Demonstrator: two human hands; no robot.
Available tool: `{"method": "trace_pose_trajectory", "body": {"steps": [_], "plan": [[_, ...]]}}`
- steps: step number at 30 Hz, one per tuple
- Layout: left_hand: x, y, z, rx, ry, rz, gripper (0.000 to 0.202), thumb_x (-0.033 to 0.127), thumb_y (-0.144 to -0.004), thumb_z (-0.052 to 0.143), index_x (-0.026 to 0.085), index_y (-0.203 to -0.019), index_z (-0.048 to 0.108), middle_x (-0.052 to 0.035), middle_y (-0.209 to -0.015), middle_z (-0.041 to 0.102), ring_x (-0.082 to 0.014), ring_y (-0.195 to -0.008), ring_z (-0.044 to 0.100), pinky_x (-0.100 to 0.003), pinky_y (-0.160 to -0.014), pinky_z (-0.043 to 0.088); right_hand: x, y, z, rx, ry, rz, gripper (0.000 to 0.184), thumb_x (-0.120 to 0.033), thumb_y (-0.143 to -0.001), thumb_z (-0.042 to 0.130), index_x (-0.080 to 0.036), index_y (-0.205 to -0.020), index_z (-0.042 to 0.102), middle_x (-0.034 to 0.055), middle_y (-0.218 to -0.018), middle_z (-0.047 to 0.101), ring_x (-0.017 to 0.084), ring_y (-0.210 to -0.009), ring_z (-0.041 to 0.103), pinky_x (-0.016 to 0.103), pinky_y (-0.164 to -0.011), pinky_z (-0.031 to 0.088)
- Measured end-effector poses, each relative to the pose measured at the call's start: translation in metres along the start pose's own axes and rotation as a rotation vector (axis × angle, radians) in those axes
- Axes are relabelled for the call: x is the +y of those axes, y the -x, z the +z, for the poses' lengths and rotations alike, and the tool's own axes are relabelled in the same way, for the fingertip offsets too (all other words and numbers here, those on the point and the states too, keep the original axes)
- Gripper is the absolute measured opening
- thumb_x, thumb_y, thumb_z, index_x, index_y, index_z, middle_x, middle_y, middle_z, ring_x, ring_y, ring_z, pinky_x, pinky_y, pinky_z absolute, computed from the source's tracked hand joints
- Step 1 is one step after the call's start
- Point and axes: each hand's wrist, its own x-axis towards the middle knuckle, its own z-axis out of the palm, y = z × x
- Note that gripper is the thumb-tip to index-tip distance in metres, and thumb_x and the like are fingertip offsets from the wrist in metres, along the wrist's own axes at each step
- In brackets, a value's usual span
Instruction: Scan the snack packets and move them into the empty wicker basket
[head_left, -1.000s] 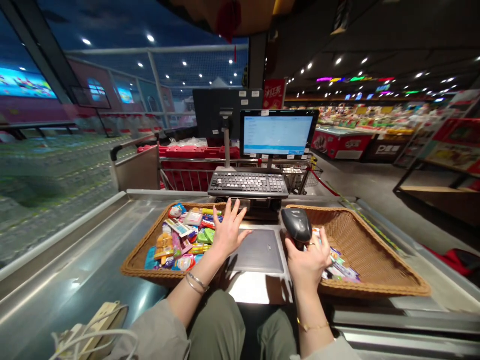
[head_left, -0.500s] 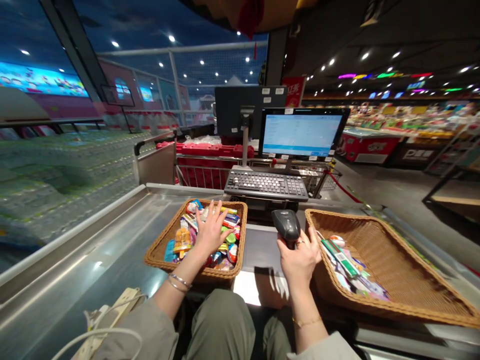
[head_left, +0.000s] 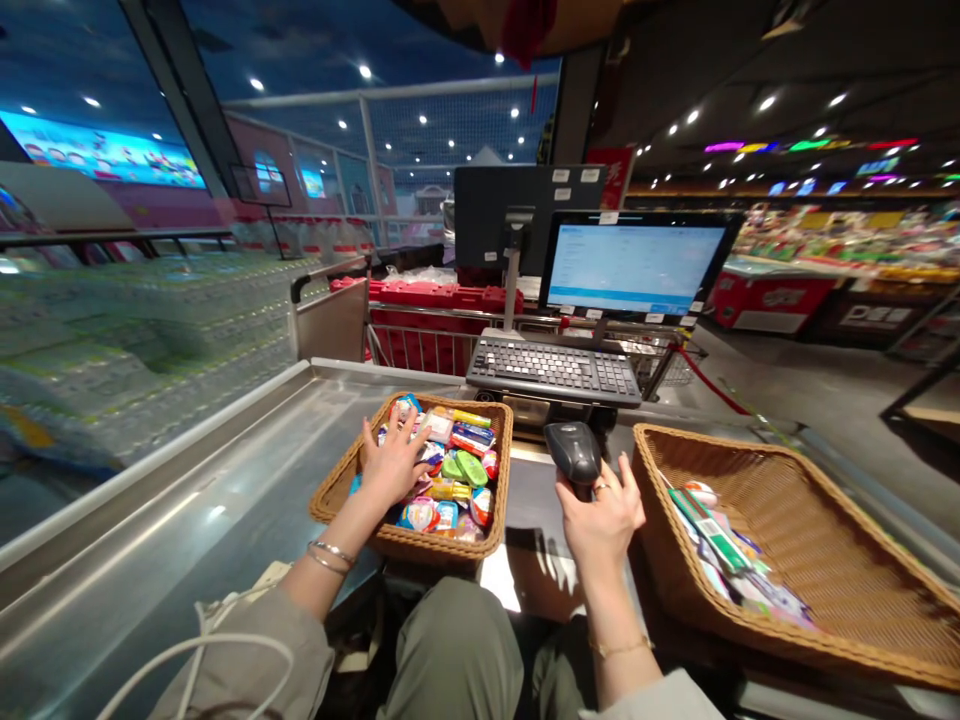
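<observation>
We record the left grip wide open, spread over snack packets in the wicker basket, which lie nearer it; the right grip holds a barcode scanner.

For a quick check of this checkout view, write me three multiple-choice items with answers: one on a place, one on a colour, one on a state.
1. Where is the left hand?
A) Over the wicker basket of small packets
B) On the keyboard
C) Against the monitor

2. What colour is the handheld barcode scanner?
A) Red
B) Black
C) White

3. What is the right hand doing?
A) Lying flat on the keyboard
B) Reaching into the other wicker basket
C) Gripping the scanner

Answers:
1 A: its spread fingers sit over the packets.
2 B: its casing shows black.
3 C: its fingers wrap the scanner's handle.
</observation>
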Motion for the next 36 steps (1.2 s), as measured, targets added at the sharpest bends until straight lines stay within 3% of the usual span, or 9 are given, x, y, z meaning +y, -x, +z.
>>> {"method": "trace_pose_trajectory", "body": {"steps": [7,12,22,28,36], "plan": [[-0.015,0.003,0.009,-0.044,-0.035,0.016,0.042,0.028,-0.084,0.064,0.037,-0.125,0.065,-0.0064,-0.159,0.033,-0.0396,-0.149,0.018,-0.080,-0.107,-0.006,-0.003,0.002,0.001,-0.013,-0.005,-0.011,0.027,-0.043,-0.078,0.062,-0.019,-0.088,0.070,0.0132,-0.116,0.070,0.034,-0.135,0.043,0.055,-0.108,0.023],[-0.017,0.002,0.010,-0.051,-0.040,0.031,0.029,0.029,-0.087,0.061,0.037,-0.113,0.071,-0.0067,-0.155,0.041,-0.0403,-0.149,0.021,-0.080,-0.107,-0.007,-0.003,0.002,-0.001,-0.009,-0.002,-0.017,0.029,-0.045,-0.079,0.060,-0.019,-0.088,0.071,0.0135,-0.114,0.071,0.034,-0.134,0.043,0.054,-0.108,0.024],[-0.014,-0.003,0.007,-0.044,-0.043,0.062,0.026,0.024,-0.090,0.053,0.033,-0.100,0.076,-0.0036,-0.146,0.054,-0.0397,-0.147,0.026,-0.078,-0.108,-0.010,0.003,0.001,0.001,0.024,-0.019,-0.050,0.027,-0.041,-0.077,0.062,-0.019,-0.089,0.070,0.0133,-0.111,0.071,0.034,-0.133,0.043,0.055,-0.107,0.025],[0.002,-0.005,-0.005,0.019,0.019,0.132,0.022,0.028,-0.091,0.055,0.030,-0.092,0.076,-0.0036,-0.144,0.056,-0.0397,-0.145,0.031,-0.078,-0.110,-0.007,0.004,0.001,0.001,0.039,-0.005,-0.038,0.030,-0.045,-0.078,0.060,-0.019,-0.088,0.071,0.0124,-0.111,0.071,0.034,-0.132,0.045,0.053,-0.107,0.025],[0.045,-0.021,-0.013,0.032,0.063,0.225,0.019,0.026,-0.091,0.057,0.026,-0.085,0.075,-0.0044,-0.140,0.060,-0.0382,-0.143,0.035,-0.077,-0.112,0.002,0.004,0.000,-0.002,0.031,-0.018,-0.019,0.028,-0.045,-0.077,0.060,-0.020,-0.086,0.070,0.0126,-0.113,0.071,0.034,-0.132,0.044,0.054,-0.107,0.024]]}}
